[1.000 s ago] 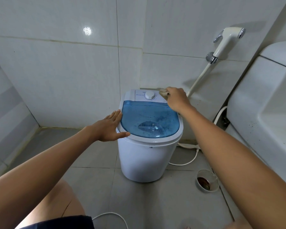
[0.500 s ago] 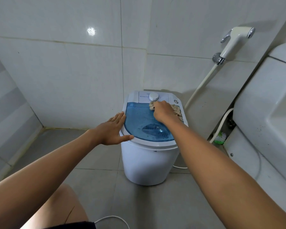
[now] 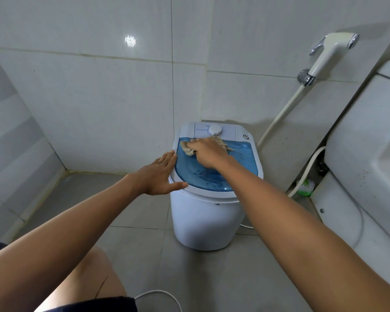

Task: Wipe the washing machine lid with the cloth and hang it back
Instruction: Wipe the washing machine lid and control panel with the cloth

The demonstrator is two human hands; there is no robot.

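My right hand (image 3: 206, 153) lies on the rear left part of the blue translucent lid (image 3: 241, 163) of the small white washing machine (image 3: 206, 219). Its fingers are curled over a beige cloth (image 3: 186, 148), pressing it flat against the lid. Part of the cloth shows past my fingertips toward the left rim, and a ragged end trails out behind my knuckles toward the white control dial (image 3: 216, 131), which sits just beyond the hand on the machine's back panel.

My left hand (image 3: 161, 175) is flat and open, holding nothing. Its fingers are straight and rest against the left edge of the machine's top, and the thumb reaches along the front rim of the lid.

Well to the right of my right hand, a white spray nozzle (image 3: 329, 55) hangs on the tiled wall with its hose running down. A toilet (image 3: 369, 143) stands at the far right. A white cable (image 3: 162, 293) lies on the floor near my knee.
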